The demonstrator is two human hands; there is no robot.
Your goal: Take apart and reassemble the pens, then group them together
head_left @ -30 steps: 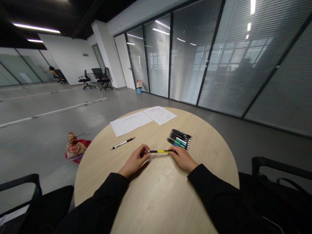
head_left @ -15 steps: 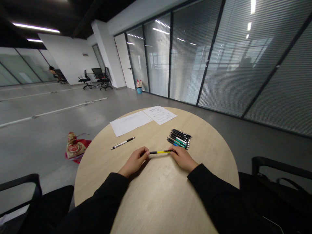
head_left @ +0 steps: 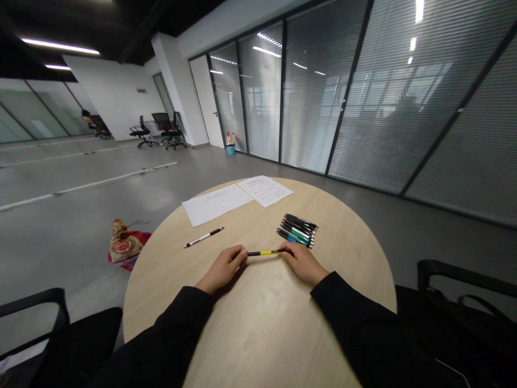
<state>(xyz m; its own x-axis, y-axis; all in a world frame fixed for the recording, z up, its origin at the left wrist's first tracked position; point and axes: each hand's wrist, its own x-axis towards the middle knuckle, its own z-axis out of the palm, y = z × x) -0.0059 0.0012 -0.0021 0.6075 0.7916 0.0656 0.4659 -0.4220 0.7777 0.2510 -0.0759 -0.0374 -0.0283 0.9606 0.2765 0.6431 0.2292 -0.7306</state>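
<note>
At the round table, the left hand and right hand pinch a yellow pen between their fingers.

sheets — print too small, yellow pen — ends hidden

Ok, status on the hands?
Left hand, right hand pinching opposite ends of yellow pen. Row of pens just beyond right hand, apart from it.

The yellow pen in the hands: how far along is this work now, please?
Done, it seems: a row of pens lies neatly side by side on the round table. In hand: the yellow pen, held at its ends by the left hand and right hand. Left: a black-and-white pen lies apart, near two paper sheets.
</note>
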